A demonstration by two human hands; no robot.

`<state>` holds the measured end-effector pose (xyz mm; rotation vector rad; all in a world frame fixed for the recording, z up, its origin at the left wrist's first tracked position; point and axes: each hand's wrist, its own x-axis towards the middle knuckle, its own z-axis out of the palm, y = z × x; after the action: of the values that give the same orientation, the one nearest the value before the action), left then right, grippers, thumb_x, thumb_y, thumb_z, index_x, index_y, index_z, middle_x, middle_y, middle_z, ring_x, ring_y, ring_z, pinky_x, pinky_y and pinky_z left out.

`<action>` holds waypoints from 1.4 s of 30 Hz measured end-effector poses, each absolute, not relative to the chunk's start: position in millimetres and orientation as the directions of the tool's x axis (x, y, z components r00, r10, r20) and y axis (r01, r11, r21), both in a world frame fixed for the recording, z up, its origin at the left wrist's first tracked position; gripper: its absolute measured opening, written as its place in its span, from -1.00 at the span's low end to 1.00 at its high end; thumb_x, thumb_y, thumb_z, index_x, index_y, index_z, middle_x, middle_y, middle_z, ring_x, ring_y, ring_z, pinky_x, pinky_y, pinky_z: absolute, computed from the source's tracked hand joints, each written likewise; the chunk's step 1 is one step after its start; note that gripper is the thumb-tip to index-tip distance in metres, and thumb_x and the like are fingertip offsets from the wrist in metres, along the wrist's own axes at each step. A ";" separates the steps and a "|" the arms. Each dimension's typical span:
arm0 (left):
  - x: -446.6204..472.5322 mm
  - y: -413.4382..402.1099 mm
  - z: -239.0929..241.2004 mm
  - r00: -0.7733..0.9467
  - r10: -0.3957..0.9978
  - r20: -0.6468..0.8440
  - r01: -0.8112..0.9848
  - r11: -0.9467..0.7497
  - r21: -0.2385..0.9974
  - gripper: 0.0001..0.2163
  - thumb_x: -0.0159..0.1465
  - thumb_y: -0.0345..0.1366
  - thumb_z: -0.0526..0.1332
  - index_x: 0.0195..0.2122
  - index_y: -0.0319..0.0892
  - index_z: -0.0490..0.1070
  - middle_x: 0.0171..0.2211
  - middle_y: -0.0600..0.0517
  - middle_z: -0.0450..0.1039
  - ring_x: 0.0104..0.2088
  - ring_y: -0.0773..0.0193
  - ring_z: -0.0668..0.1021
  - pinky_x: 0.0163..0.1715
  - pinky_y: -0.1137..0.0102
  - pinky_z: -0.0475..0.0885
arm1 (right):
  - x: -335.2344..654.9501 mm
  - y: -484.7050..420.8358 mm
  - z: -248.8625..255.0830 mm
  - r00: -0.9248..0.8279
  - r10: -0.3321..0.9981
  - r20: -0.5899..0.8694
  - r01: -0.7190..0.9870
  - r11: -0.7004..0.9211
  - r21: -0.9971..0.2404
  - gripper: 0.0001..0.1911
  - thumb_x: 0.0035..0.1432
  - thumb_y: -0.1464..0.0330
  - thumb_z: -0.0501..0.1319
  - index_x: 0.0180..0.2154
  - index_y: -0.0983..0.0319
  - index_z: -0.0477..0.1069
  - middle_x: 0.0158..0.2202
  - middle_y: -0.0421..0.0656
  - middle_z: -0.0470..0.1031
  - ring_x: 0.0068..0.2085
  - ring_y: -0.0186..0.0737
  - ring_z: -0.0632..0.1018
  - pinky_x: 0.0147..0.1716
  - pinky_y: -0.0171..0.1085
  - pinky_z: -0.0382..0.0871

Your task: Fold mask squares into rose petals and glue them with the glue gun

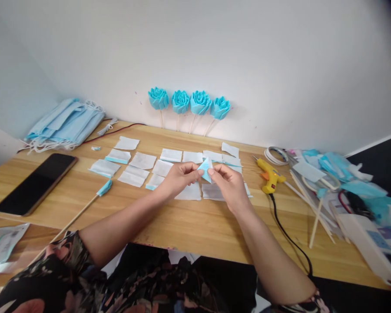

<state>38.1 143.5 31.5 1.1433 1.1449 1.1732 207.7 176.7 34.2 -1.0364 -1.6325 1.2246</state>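
Observation:
Both hands meet over the middle of the wooden table [189,226]. My left hand [179,177] and my right hand [228,182] pinch a small folded blue-and-white fabric piece [206,168] between their fingertips, holding it just above the table. Several cut white and blue fabric squares [140,167] lie spread out behind and under the hands. A wooden stick with a blue fabric tip [102,190] lies to the left of my left forearm.
Several finished blue fabric roses on sticks [189,103] lean on the wall. A yellow glue gun [270,175] with a black cord lies right of my hands. Wooden sticks and scraps [332,191] clutter the right side. A phone [37,182] and stacked face masks [65,124] sit left.

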 end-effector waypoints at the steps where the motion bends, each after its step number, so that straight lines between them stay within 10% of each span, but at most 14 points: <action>1: 37.9 143.4 31.9 0.053 0.998 -0.042 -0.077 0.046 0.996 -0.74 0.14 -0.12 0.30 -0.51 -0.20 0.38 -0.59 0.12 0.33 -0.54 0.43 0.32 -0.46 0.45 0.23 | 208.0 176.9 34.5 -0.312 0.940 0.138 0.126 0.185 -0.975 -0.74 0.16 0.20 0.28 -0.49 0.20 0.41 -0.51 -0.27 0.34 -0.44 -0.33 0.32 -0.40 -0.32 0.21; 15: 37.0 141.2 34.6 0.015 0.999 -0.034 -0.124 0.036 0.992 -0.73 0.12 -0.11 0.35 -0.54 -0.19 0.42 -0.57 0.11 0.36 -0.52 0.41 0.32 -0.44 0.45 0.26 | 209.7 186.1 28.4 -0.187 0.970 0.154 0.050 0.166 -0.985 -0.71 0.20 0.12 0.23 -0.19 0.17 0.55 -0.37 -0.19 0.55 -0.34 -0.28 0.52 -0.30 -0.30 0.40; 24: 34.5 142.5 34.2 -0.035 0.999 -0.005 -0.145 0.000 0.989 -0.71 0.13 -0.09 0.35 -0.53 -0.20 0.42 -0.55 0.11 0.36 -0.51 0.41 0.32 -0.45 0.45 0.23 | 249.4 192.6 67.8 -0.102 0.883 0.459 0.695 0.393 -0.602 -0.71 0.29 0.23 0.11 -0.24 0.17 0.58 -0.25 -0.10 0.63 -0.23 -0.13 0.56 -0.24 -0.22 0.31; 34: 33.0 143.9 33.1 -0.040 0.999 0.005 -0.145 -0.011 0.989 -0.69 0.11 -0.06 0.36 -0.54 -0.20 0.41 -0.56 0.10 0.36 -0.51 0.40 0.33 -0.45 0.45 0.24 | 351.0 205.8 58.1 0.188 0.979 0.080 0.979 -0.180 -0.095 -0.56 0.35 0.20 0.01 -0.04 0.31 0.55 -0.16 0.16 0.63 -0.15 0.08 0.62 -0.25 -0.15 0.32; 42: 32.0 147.4 29.6 -0.080 0.997 -0.010 -0.127 0.000 0.992 -0.67 0.05 -0.03 0.39 -0.53 -0.21 0.43 -0.56 0.08 0.37 -0.52 0.40 0.33 -0.46 0.44 0.24 | 330.3 217.9 34.6 0.260 0.965 0.016 0.961 -0.258 -0.099 -0.46 0.29 0.20 0.10 0.18 0.40 0.30 -0.02 0.22 0.56 -0.03 0.14 0.61 -0.14 -0.10 0.42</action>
<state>32.0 147.4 29.6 1.0716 1.1748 1.3223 330.3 217.9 34.6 -2.4224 -1.8571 0.0722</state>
